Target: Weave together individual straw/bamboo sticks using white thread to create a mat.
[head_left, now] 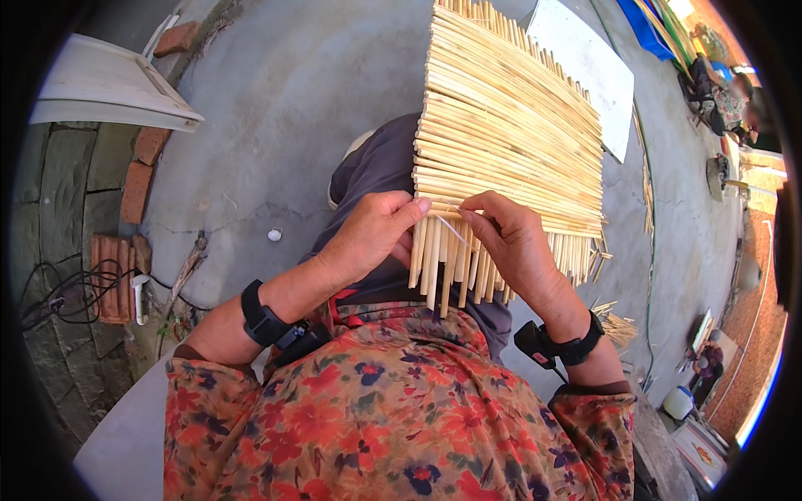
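Observation:
A mat of pale reed sticks (510,125) lies over my lap, its upper rows level and a lower group of loose-ended sticks (434,259) hanging toward me. My left hand (376,230) grips the mat at its near left corner, thumb on the sticks and fingers partly hidden beneath. A thin white cord (451,229) crosses the sticks between my hands. My right hand (510,238) has thumb and forefinger pinched on that cord, just right of my left thumb, its other fingers curled.
A white board (614,125) is behind the mat. Bricks (138,192), a white frame (117,83) and a coiled black cable (75,292) lie left on the ground. Loose reeds (618,326) lie at right. Two other people (727,104) (710,363) are along the right side.

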Tool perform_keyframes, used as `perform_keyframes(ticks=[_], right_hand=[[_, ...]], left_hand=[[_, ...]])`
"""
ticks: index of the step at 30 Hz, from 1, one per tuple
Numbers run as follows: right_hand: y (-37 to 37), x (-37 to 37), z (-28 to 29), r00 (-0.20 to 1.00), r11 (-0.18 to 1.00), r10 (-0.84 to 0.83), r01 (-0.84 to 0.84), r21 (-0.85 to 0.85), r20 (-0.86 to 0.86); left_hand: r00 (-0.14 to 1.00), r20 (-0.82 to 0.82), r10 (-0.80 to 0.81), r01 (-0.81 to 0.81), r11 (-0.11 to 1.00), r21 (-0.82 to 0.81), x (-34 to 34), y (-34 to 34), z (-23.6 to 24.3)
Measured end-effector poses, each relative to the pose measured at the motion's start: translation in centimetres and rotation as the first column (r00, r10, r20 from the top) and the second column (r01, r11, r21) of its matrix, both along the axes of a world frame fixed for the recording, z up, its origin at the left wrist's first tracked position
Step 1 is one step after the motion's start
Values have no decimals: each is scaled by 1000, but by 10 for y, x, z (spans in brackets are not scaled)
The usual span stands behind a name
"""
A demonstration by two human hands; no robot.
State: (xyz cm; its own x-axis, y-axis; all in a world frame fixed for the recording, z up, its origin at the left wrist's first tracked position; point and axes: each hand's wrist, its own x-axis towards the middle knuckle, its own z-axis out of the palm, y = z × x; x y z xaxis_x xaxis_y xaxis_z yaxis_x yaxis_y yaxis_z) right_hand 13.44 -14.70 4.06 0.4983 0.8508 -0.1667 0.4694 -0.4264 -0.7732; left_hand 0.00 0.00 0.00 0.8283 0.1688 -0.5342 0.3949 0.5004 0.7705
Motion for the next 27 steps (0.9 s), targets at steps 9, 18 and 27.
perform_keyframes(ticks=[9,18,27], right_hand=[[5,2,8,999,990,53,-51,-132,10],[2,3,3,982,983,185,-185,-14,40],[5,9,7,958,959,280,-275,-70,62]], left_hand=[[997,29,-64,63,997,50,-2,4,-3],[995,102,-4,-6,996,93,-3,0,-6],[996,62,-66,61,996,71,-5,4,-3]])
